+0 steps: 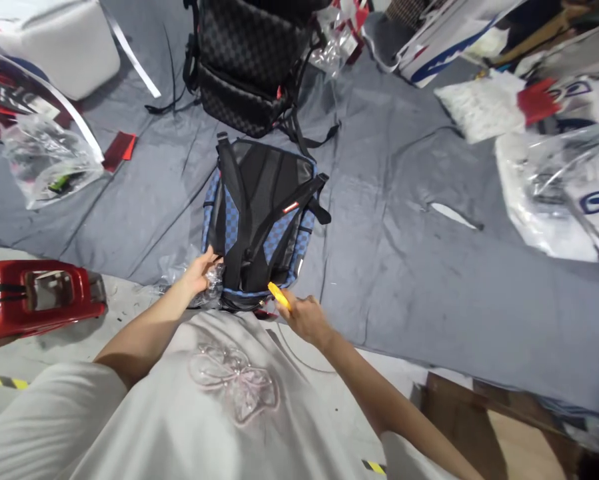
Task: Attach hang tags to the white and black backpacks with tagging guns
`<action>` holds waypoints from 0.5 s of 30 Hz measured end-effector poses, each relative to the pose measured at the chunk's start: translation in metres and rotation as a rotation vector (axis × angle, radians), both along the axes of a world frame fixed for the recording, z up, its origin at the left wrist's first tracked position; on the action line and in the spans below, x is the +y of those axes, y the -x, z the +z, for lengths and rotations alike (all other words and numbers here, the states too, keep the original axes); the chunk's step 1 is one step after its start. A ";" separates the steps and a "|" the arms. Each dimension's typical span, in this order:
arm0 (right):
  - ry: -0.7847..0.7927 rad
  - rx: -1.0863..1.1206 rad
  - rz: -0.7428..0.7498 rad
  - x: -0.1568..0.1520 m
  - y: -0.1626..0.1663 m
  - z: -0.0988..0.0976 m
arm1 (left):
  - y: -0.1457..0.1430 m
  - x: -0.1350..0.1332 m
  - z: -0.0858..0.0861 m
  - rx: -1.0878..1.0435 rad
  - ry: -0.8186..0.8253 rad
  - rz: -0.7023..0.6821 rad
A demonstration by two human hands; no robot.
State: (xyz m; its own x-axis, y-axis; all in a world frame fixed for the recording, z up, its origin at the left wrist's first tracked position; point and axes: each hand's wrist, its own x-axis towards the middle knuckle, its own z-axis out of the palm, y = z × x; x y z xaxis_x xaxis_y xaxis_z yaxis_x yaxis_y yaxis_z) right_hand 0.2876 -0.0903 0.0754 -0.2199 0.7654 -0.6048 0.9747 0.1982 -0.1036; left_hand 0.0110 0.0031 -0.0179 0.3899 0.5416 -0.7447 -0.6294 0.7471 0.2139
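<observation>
So the right hand is curled around a yellow tool, tip up by the backpack's bottom edge, can't tell if it's touching. That forearm angles in from the lower right. Left hand is at the bag's lower left corner by some crinkly clear plastic, fingers partly bent, grip's hard to make out. Blue checkered backpack lies straps-up on grey cloth, just below a black checkered bag.
</observation>
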 end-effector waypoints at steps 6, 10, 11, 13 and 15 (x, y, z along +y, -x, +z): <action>-0.162 -0.347 -0.188 -0.027 -0.012 -0.022 | 0.008 -0.003 -0.004 -0.038 -0.073 -0.019; -0.269 -0.312 -0.262 -0.032 -0.012 -0.045 | 0.014 -0.002 -0.008 -0.025 -0.110 -0.064; -0.294 -0.296 -0.260 -0.033 -0.012 -0.050 | 0.016 -0.002 -0.009 -0.019 -0.119 -0.072; -0.337 -0.264 -0.233 -0.035 -0.014 -0.060 | 0.018 -0.003 -0.010 -0.010 -0.139 -0.074; -0.383 -0.240 -0.195 -0.037 -0.020 -0.068 | 0.018 -0.005 -0.010 -0.010 -0.162 -0.061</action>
